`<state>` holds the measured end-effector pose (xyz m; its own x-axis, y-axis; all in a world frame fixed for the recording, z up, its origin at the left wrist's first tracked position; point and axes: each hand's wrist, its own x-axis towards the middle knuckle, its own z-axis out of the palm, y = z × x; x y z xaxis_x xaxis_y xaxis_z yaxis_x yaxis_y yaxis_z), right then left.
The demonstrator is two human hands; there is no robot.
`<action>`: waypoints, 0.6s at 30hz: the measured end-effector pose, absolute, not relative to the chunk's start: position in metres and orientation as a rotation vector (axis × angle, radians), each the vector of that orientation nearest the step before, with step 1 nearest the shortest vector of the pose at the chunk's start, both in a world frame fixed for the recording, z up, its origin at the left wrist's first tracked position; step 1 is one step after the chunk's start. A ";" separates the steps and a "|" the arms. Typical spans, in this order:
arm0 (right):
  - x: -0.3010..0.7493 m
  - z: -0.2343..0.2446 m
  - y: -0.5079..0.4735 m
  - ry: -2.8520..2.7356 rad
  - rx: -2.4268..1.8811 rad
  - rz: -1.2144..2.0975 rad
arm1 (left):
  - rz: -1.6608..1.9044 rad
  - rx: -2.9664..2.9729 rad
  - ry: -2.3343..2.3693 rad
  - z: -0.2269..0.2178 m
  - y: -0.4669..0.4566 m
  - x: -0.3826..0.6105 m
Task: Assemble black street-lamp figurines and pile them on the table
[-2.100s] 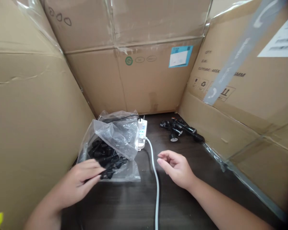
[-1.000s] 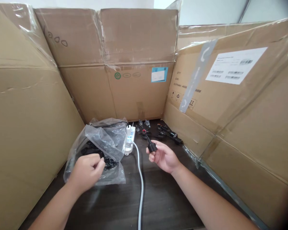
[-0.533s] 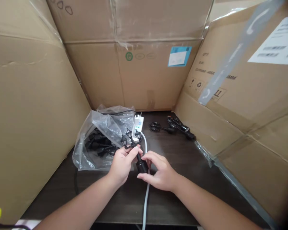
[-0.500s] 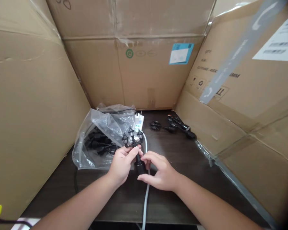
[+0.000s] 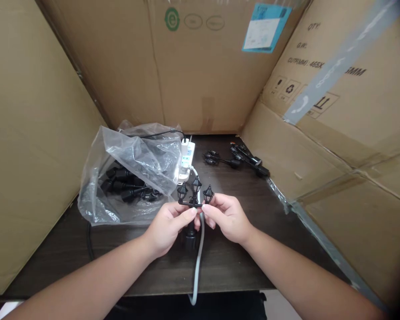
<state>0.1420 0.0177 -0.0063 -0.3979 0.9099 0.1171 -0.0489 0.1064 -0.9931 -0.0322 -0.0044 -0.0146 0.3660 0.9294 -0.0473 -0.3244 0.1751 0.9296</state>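
Note:
Between my hands is a small black model street lamp (image 5: pixel 194 204) with three lantern heads on a crossbar and a thick round base pointing toward me. My left hand (image 5: pixel 171 226) is closed on its post just below the crossbar, thumb on top. With thumb and fingers, my right hand (image 5: pixel 227 217) pinches the right end of the crossbar, under the right lantern. To the left, a clear plastic bag (image 5: pixel 133 155) holds several similar black lamps (image 5: pixel 123 184). Part of the post is hidden by my fingers.
Behind the lamp lies a white power strip (image 5: pixel 187 155) with a plug in it; its grey-white cable (image 5: pixel 197 271) runs to the table's front edge. More black lamps (image 5: pixel 250 161) lie at the back right. Cardboard walls (image 5: pixel 200 80) enclose the dark table (image 5: pixel 233 262).
My right hand has moved from beside the lamp's base up to the crossbar and now pinches it. The lamp is turned more upright toward me. The view has tilted down.

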 end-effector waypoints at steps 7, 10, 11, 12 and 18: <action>0.147 -0.008 0.021 -1.551 -0.968 1.200 | 1.205 1.032 0.857 -0.016 -0.003 -0.035; 0.148 -0.006 0.021 -1.604 -0.992 1.152 | 1.241 1.143 0.941 -0.018 -0.002 -0.036; 0.147 -0.005 0.021 -1.611 -0.967 1.175 | 1.242 1.167 0.970 -0.018 -0.002 -0.037; 0.146 -0.005 0.020 -1.612 -0.925 1.212 | 1.237 1.182 0.990 -0.018 -0.002 -0.037; 0.139 -0.004 0.013 -1.633 -0.681 1.286 | 1.216 1.252 0.948 -0.016 -0.006 -0.037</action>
<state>0.1388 0.0131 -0.0037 -0.4251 0.8465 0.3207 -0.1132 0.3018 -0.9466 -0.0371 -0.0057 -0.0158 0.1544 0.9824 0.1049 -0.1382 -0.0837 0.9869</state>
